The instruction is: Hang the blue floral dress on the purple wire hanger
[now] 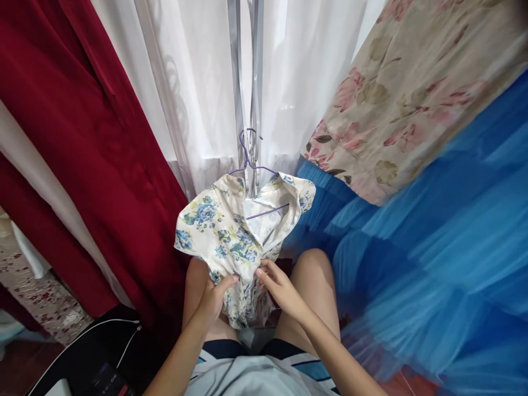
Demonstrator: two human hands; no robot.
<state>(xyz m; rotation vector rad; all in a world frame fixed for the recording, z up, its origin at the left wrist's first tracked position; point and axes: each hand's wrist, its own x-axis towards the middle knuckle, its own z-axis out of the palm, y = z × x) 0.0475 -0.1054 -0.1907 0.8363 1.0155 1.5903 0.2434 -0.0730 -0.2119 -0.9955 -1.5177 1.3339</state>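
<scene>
A white dress [231,231] with blue and yellow-green flowers hangs on a purple wire hanger [246,151] in front of my knees. The hanger's bar crosses the open V-shaped neckline. My left hand [216,297] grips the cloth at the left side of the waist, thumb on top. On the other side of the waist, my right hand [278,283] pinches the fabric below the neckline between thumb and fingers. Below my hands the cloth bunches and drops between my thighs, where its lower part is hidden.
White curtains [198,82] with grey straps [256,66] hang ahead. A dark red cloth [107,165] hangs at left; a beige floral cloth [396,110] and blue tulle [433,264] are at right. At lower left, a white cable [94,327] and a phone [109,382] lie on a black surface.
</scene>
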